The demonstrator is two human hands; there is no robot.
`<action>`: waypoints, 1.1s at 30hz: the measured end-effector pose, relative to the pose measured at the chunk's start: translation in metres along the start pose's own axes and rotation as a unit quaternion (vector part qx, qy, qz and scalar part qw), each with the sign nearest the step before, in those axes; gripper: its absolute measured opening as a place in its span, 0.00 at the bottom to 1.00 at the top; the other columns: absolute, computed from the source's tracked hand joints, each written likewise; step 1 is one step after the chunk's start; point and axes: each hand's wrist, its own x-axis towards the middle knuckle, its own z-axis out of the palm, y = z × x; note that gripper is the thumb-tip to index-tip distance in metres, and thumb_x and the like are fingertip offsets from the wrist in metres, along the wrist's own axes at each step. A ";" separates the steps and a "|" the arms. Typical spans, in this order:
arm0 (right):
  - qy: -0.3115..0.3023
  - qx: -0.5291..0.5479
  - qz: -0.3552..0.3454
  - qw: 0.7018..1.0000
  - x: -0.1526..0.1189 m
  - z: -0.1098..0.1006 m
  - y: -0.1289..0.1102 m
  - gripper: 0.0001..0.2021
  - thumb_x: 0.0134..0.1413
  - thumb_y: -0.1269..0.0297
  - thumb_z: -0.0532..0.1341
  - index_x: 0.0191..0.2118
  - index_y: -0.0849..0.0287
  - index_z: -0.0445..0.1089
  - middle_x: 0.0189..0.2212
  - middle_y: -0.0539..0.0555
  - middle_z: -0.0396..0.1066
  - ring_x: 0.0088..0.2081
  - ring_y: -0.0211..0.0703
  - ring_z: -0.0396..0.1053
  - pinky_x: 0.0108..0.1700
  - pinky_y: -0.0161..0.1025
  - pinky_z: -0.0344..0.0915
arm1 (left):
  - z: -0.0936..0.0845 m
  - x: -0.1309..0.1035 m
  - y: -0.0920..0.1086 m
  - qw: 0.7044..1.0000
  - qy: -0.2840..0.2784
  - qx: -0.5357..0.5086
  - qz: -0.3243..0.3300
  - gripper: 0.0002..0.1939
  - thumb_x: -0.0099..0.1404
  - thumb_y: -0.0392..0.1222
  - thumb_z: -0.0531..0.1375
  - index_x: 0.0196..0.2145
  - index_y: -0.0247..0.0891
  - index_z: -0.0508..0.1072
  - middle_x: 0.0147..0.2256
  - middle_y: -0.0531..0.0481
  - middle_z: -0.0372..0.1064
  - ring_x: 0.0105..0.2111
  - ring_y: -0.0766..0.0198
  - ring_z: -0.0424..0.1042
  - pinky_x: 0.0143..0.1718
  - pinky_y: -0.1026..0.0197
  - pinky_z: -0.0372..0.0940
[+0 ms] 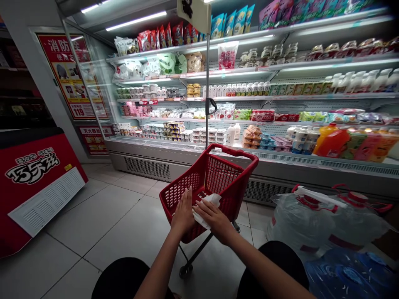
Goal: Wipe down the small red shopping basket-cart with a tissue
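I have both bare hands at the near rim of the red plastic shopping cart with latticed walls [238, 191]. The crumpled white cloth or tissue [214, 200] lies right on that rim, under the right hand [212, 216], showing past the fingertips and along the palm's inner edge. That hand's fingers are extended flat over it; I can't tell whether the hidden thumb pinches it from below. The left hand [183, 211] is just beside, at the cart's near edge, fingers straight and together, with nothing visible in its grasp. Right of the cart I see large clear plastic water jugs with red caps [301, 222]; behind it, the grey refrigerated display case [140, 150].
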 end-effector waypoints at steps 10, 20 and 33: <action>0.043 -0.046 0.137 0.989 -0.031 -0.027 0.091 0.50 0.45 0.84 0.50 0.76 0.52 0.46 0.75 0.54 0.45 0.76 0.49 0.38 0.72 0.58 0.52 | 0.016 0.001 0.044 0.993 0.087 0.064 -0.037 0.52 0.70 0.59 0.58 0.75 0.46 0.27 0.76 0.35 0.28 0.74 0.33 0.32 0.66 0.21 0.35; -0.023 0.050 0.094 0.994 -0.043 -0.020 0.064 0.50 0.46 0.85 0.47 0.75 0.47 0.46 0.76 0.51 0.43 0.75 0.44 0.39 0.73 0.57 0.49 | 0.016 0.002 0.052 0.989 0.056 0.053 0.123 0.60 0.63 0.55 0.65 0.75 0.43 0.28 0.76 0.37 0.31 0.75 0.42 0.35 0.71 0.32 0.33; 0.006 0.060 0.079 0.995 -0.020 0.004 -0.006 0.50 0.42 0.85 0.50 0.75 0.52 0.49 0.76 0.52 0.41 0.76 0.47 0.35 0.73 0.54 0.51 | -0.011 0.010 -0.012 0.983 -0.080 0.102 0.130 0.62 0.58 0.59 0.69 0.75 0.54 0.31 0.76 0.43 0.27 0.68 0.41 0.59 0.64 0.40 0.57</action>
